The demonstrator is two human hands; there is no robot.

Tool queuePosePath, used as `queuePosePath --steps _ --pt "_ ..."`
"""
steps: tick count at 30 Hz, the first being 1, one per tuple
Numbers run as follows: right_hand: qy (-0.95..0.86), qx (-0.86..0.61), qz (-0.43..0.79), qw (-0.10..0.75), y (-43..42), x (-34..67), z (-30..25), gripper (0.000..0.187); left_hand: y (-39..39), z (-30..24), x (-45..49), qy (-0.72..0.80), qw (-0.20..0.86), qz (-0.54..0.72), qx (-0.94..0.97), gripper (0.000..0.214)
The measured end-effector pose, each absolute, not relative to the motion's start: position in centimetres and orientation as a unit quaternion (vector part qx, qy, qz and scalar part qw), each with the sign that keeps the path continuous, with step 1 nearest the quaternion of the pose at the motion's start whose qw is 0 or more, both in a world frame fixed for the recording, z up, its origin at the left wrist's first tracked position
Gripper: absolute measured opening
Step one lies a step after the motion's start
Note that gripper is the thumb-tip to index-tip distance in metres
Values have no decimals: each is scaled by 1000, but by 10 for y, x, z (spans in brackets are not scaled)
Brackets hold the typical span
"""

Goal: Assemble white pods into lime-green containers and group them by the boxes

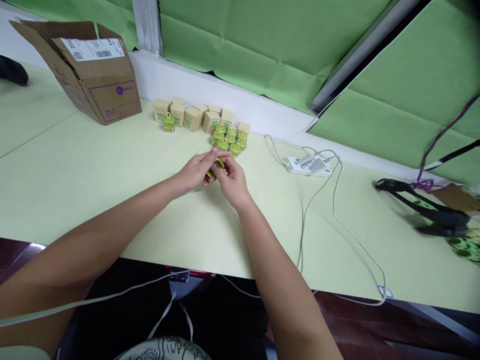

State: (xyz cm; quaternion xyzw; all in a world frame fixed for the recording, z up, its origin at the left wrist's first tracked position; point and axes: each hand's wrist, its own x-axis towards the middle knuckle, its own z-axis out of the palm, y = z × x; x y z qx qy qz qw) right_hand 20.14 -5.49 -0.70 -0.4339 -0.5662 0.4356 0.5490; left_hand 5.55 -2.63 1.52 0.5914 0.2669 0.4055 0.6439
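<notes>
My left hand (197,171) and my right hand (233,181) meet above the table, fingers closed around a small green item (219,162). Fingers cover most of it, so its exact kind cannot be made out. Just beyond the fingertips stands a cluster of small glass bottles with green caps (230,138), each with a loop on top. Another such bottle (168,122) stands apart to the left, in front of several small brown cardboard boxes (193,119) with green labels.
An open cardboard carton (112,92) stands at the back left. Right of my hands lies a white power strip (308,166) whose cables run across the table (150,225) to its front edge. A black stand-like object (431,210) and green pieces (465,247) are at the far right.
</notes>
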Motion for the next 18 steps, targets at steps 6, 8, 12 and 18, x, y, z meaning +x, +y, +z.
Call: queuePosePath --steps 6,8,12,18 --pt "-583 -418 471 514 -56 206 0 62 -29 17 57 271 653 401 582 69" --pt "-581 -424 473 509 -56 207 1 60 -29 17 57 275 656 399 578 67" --pt "-574 -420 482 511 -57 207 2 54 -27 15 56 268 660 396 580 68" --pt "-571 -400 481 532 -54 211 -1 42 -15 12 50 308 643 406 572 50"
